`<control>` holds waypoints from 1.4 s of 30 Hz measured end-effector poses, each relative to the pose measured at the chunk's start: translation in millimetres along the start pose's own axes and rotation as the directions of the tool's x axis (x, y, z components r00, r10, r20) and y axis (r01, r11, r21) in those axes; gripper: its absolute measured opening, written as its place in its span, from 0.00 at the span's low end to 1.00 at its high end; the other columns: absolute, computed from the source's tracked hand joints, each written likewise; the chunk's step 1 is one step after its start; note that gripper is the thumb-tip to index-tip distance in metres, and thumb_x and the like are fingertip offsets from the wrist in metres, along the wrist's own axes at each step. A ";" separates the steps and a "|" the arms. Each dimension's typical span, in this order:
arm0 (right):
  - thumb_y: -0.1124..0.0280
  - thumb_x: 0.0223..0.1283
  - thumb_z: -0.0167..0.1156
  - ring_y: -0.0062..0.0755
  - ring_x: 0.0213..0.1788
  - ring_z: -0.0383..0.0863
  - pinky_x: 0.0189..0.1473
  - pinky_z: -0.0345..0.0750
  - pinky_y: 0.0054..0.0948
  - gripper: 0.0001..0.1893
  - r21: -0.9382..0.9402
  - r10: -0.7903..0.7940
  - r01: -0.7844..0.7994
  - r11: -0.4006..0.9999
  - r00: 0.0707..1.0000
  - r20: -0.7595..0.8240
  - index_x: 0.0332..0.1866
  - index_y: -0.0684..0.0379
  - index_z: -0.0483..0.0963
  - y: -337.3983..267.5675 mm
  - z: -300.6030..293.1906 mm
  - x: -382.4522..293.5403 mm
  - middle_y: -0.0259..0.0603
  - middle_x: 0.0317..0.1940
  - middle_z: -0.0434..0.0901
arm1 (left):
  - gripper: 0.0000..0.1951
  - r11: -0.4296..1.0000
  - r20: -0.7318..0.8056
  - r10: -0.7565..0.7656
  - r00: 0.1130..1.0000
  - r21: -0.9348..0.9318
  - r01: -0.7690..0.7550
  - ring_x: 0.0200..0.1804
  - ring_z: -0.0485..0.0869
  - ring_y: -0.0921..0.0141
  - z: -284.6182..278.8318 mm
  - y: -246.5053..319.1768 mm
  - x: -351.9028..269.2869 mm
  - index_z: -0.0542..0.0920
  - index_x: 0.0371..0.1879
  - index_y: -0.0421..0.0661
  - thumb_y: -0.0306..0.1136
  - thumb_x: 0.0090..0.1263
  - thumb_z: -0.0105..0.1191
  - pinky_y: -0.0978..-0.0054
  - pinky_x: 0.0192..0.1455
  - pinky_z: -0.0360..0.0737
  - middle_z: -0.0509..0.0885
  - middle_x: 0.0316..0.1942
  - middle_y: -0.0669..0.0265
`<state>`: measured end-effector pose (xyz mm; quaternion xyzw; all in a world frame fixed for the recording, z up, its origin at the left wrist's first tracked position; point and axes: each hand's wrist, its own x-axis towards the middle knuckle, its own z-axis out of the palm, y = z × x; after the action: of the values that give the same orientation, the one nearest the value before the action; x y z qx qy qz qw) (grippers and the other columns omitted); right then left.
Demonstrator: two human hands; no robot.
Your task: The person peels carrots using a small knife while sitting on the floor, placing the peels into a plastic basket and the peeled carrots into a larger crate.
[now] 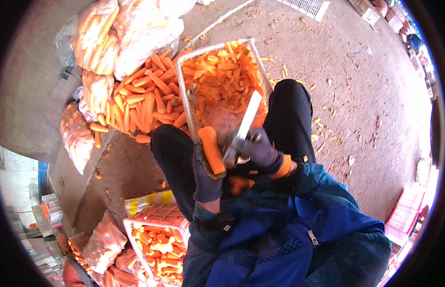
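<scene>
My left hand (207,181), in a dark glove, holds a thick carrot piece (211,152) with both ends cut flat. Just to its right, my right hand (260,149), gloved with an orange cuff, grips a long knife (249,114). The knife's bright upper part points up and away from me; its lower end is blurred beside the carrot. A blurred orange piece (240,184) shows over my lap. Before my knees stands a pale plastic crate (183,89) heaped with carrot peelings and trimmings (222,77).
Left of the crate lies a pile of whole carrots (147,100), with filled clear plastic bags (97,43) behind. A pinkish crate (161,213) of cut carrot pieces (161,251) stands at lower left, near another filled bag (104,245). Scraps litter the concrete floor (351,107).
</scene>
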<state>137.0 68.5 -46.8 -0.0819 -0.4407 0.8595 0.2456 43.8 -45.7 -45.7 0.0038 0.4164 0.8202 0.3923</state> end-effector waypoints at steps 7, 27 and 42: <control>0.69 0.65 0.56 0.23 0.38 0.81 0.40 0.78 0.24 0.14 -0.276 0.040 -0.025 0.961 0.998 0.049 0.49 0.68 0.75 1.6 -9.2 15.0 0.39 0.37 0.82 | 0.20 0.987 0.162 -0.153 0.975 -0.014 0.157 0.42 0.81 0.71 -17.1 -10.6 2.7 0.70 0.56 0.42 0.44 0.76 0.39 0.76 0.45 0.80 0.80 0.45 0.64; 0.75 0.60 0.57 0.23 0.29 0.81 0.32 0.77 0.21 0.06 -0.304 -0.085 0.038 0.952 0.986 -0.142 0.38 0.66 0.78 -48.1 -11.7 38.3 0.36 0.30 0.82 | 0.28 0.866 0.305 -0.414 0.858 -0.157 0.474 0.41 0.83 0.65 -9.7 11.3 -5.4 0.63 0.64 0.40 0.50 0.75 0.38 0.75 0.37 0.82 0.78 0.50 0.50; 0.60 0.60 0.58 0.38 0.31 0.80 0.32 0.76 0.35 0.11 -0.952 -0.062 -0.220 0.211 0.969 -0.238 0.34 0.57 0.78 -38.0 -105.4 115.7 0.43 0.28 0.80 | 0.27 0.949 0.364 -0.133 0.922 0.315 0.013 0.35 0.78 0.73 -43.2 76.5 -66.7 0.66 0.62 0.39 0.49 0.75 0.36 0.79 0.39 0.74 0.79 0.42 0.63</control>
<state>87.8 220.0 -70.8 -0.3364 -0.8454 0.3892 0.1436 26.5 -144.7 -0.1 0.2080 0.4545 0.7137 0.4907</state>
